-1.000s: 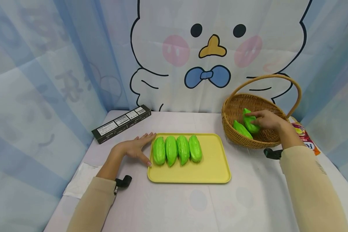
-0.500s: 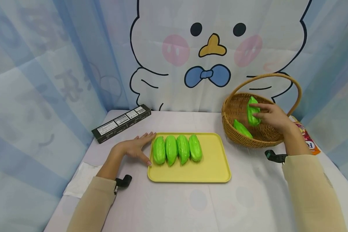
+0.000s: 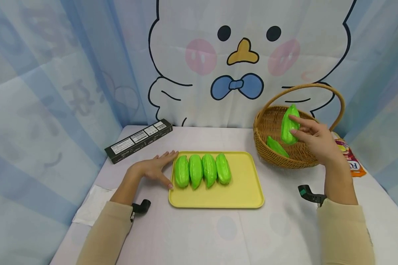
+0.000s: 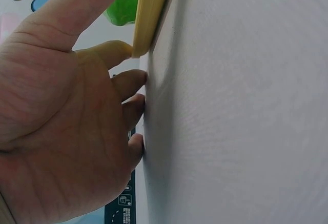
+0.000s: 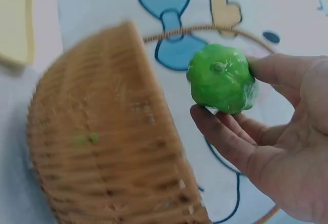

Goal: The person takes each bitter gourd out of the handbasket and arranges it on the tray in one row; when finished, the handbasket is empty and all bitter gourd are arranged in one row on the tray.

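My right hand [image 3: 318, 141] pinches a ribbed green bitter melon [image 3: 289, 125] between thumb and fingers, holding it upright over the wicker basket [image 3: 268, 156]. In the right wrist view the blunt stem end of this bitter melon [image 5: 220, 78] faces the camera. One more bitter melon [image 3: 277, 147] lies inside the basket. Several others, such as this bitter melon [image 3: 195, 172], stand side by side on the left half of the yellow tray [image 3: 242, 191]. My left hand [image 3: 154, 170] has its fingers spread, with thumb and forefinger touching the tray's left edge.
A long black box [image 3: 139, 141] lies behind my left hand. A white cloth [image 3: 94, 206] rests near the table's left edge. Beside the basket on the right is a red and orange packet [image 3: 349, 156]. The basket's tall handle [image 3: 339, 106] arches above it.
My right hand has lifted the bitter melon from the basket's inside to above it, tilting it more upright. My left hand and the tray have stayed still.
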### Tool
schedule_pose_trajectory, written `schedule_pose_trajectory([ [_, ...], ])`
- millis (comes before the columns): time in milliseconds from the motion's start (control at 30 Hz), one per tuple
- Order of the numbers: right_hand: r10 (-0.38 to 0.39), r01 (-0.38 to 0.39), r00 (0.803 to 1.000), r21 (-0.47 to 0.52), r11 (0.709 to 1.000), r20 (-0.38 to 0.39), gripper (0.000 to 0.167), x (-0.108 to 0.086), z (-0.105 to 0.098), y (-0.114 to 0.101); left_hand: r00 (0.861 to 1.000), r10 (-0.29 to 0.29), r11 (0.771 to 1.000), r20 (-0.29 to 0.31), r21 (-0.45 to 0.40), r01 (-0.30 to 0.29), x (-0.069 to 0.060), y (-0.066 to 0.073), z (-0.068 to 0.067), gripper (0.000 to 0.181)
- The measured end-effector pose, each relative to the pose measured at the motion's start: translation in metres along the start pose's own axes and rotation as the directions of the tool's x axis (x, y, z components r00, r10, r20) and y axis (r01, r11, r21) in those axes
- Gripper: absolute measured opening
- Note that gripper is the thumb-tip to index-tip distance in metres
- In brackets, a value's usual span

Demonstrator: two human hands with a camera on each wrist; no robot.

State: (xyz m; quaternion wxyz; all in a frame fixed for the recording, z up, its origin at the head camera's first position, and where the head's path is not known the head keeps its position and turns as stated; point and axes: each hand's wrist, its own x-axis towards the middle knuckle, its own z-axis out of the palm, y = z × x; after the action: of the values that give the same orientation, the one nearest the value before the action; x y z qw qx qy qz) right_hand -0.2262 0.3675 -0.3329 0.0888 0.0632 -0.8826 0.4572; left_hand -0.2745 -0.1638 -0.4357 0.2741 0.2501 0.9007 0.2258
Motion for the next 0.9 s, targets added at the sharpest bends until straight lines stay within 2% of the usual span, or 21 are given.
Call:
schedule_pose_trajectory([
  [100, -0.033, 0.034, 0.999, 0.029, 0.999, -0.02, 0.049, -0.008, 0.013, -0.008, 1.0, 0.004, 1.0, 0.0, 0.005, -0.004, 0.0, 0.0, 0.0, 0.139],
  [200, -0.073, 0.073, 0.997, 0.007, 0.997, -0.018, 0.05, -0.012, 0.023, -0.016, 1.0, 0.007, 1.0, -0.002, 0.011, -0.007, 0.0, -0.001, 0.0, 0.139],
  [433, -0.163, 0.164, 0.986, -0.02, 0.986, 0.029, 0.051, -0.017, 0.037, -0.03, 1.0, 0.005, 1.0, -0.006, 0.02, -0.004, 0.002, -0.002, -0.001, 0.139],
  [533, -0.171, 0.172, 0.983, -0.012, 0.985, 0.072, 0.051, -0.018, 0.043, -0.033, 1.0, 0.012, 1.0, -0.006, 0.023, -0.012, 0.002, -0.002, 0.0, 0.139],
  [800, -0.127, 0.135, 0.974, -0.031, 0.99, 0.185, 0.051, -0.016, 0.064, -0.039, 1.0, 0.02, 1.0, -0.003, 0.024, -0.02, 0.002, -0.002, 0.0, 0.138],
  [900, -0.136, 0.143, 0.965, -0.017, 0.99, 0.223, 0.052, -0.016, 0.073, -0.039, 1.0, 0.018, 1.0, -0.003, 0.022, -0.018, 0.002, -0.002, 0.0, 0.138],
])
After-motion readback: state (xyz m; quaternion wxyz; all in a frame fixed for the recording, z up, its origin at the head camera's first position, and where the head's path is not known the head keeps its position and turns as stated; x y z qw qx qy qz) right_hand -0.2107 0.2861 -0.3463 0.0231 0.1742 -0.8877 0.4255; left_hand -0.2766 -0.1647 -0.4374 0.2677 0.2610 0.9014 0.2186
